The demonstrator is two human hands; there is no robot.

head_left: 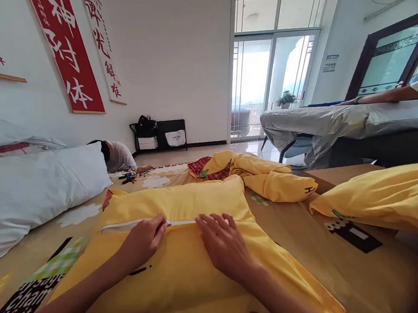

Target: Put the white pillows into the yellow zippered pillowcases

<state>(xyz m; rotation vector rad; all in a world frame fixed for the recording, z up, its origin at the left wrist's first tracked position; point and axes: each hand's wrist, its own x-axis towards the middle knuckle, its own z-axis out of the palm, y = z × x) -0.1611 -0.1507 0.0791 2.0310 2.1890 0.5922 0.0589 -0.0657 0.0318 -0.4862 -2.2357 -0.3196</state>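
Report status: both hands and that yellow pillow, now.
Left hand pinched on the zipper of the yellow pillow. Right hand flat on it, open. White pillow lies left, apart from both hands.

Yellow pillowcase [187, 269] lies flat on the bed — its zipper [147, 222] partly open — pillow inside

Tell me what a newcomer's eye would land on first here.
The bright yellow pillow fills the centre foreground. The left hand pinches its zip, and the right hand lies flat on the cover beside it. Next come the red banners with white characters slanting across the left wall, and the big white pillow lying below them.
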